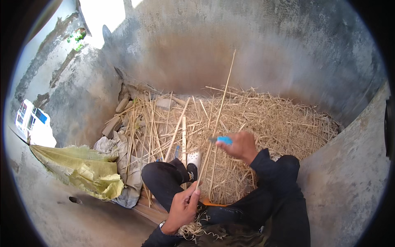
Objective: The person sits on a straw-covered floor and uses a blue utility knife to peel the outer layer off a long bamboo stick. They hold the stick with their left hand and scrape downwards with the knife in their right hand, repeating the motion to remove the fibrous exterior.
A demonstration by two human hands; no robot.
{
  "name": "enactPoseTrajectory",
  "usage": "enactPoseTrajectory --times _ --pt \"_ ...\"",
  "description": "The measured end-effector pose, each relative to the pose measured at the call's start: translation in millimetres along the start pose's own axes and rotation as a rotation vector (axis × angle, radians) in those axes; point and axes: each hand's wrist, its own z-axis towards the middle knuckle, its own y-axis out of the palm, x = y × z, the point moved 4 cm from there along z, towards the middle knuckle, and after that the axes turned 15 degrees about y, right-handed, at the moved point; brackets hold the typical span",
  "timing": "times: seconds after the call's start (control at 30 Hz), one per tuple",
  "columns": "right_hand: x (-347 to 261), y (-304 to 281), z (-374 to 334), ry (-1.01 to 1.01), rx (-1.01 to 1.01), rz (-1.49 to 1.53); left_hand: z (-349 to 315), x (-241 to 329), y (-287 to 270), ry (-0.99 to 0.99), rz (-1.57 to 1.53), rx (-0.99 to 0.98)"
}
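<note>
A long, thin cane-like strip [224, 92] slants up from my lap toward the far wall. Its lower end is pinched in my left hand [184, 208], thumb pressed along it, close above my lap. My right hand [242, 147] is closed around the blue handle of a small knife [224, 140]. The knife's short dark blade meets the strip, or lies just over it, about a third of the way up. Curly pale shavings [195, 231] lie on my lap beside my left wrist. Something orange [212, 202] shows partly under my legs.
A thick bed of straw-coloured shavings [284, 123] covers the floor ahead and to the right. Several loose strips [152, 123] lie at the left. A yellow-green woven sack [82, 168] is by the left wall. Concrete walls [197, 57] close in around me.
</note>
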Motion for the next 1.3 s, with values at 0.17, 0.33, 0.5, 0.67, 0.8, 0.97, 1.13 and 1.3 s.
enactPoseTrajectory --times 0.17,0.33,0.5,0.67,0.8,0.97,1.13,1.3 --pt "14 6 1 0.011 0.050 -0.140 -11 -8 0 0.035 0.063 -0.049" --pt "82 -21 63 0.327 0.079 -0.148 -28 -2 0 0.038 -0.012 -0.109" --pt "-23 1 -19 -0.083 -0.052 -0.020 -17 -22 -5 -0.083 -0.242 -0.002" --pt "-25 8 -17 -0.082 -0.071 -0.057 -4 -27 -7 -0.203 -0.555 0.010" --pt "-7 7 -2 0.034 -0.084 -0.017 -1 -27 1 -0.223 -0.588 -0.006" --pt "-25 0 -14 -0.046 -0.003 0.001 1 -25 3 -0.169 -0.424 -0.009" --pt "9 10 7 0.041 -0.128 -0.101 -7 -25 0 -0.119 -0.312 -0.018" --pt "-31 11 -25 -0.142 -0.052 -0.046 -1 -16 -5 0.030 0.033 -0.018"
